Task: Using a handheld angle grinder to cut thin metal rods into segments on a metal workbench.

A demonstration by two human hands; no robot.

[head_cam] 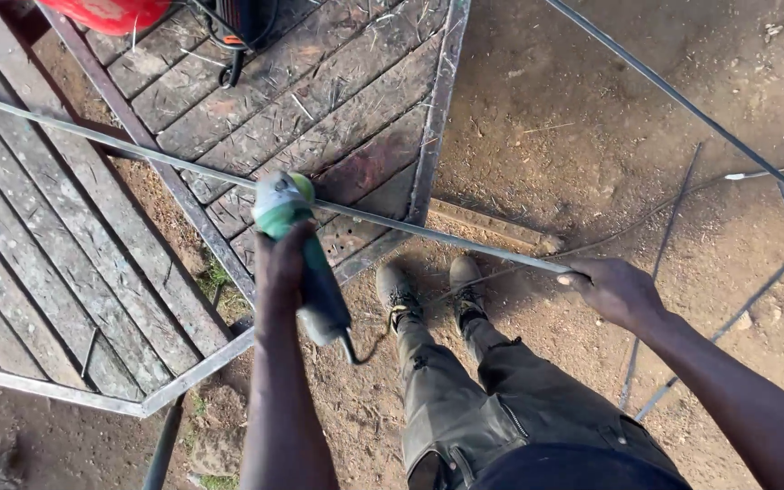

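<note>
Head view: left hand (pixel 281 272) clamped on green angle grinder (pixel 301 263), its head at the long steel rod (pixel 392 218); right hand (pixel 614 289) gripping the rod's end, steadying it across the wooden platform (pixel 65 245), above boots (pixel 428 286).

Red container (pixel 106 13) (top edge) and grinder disc, both unseen

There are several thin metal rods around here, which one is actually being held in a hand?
The long rod lying across the wooden platform: the right hand grips its near end. The other rods lie loose on the dirt, untouched.
</note>
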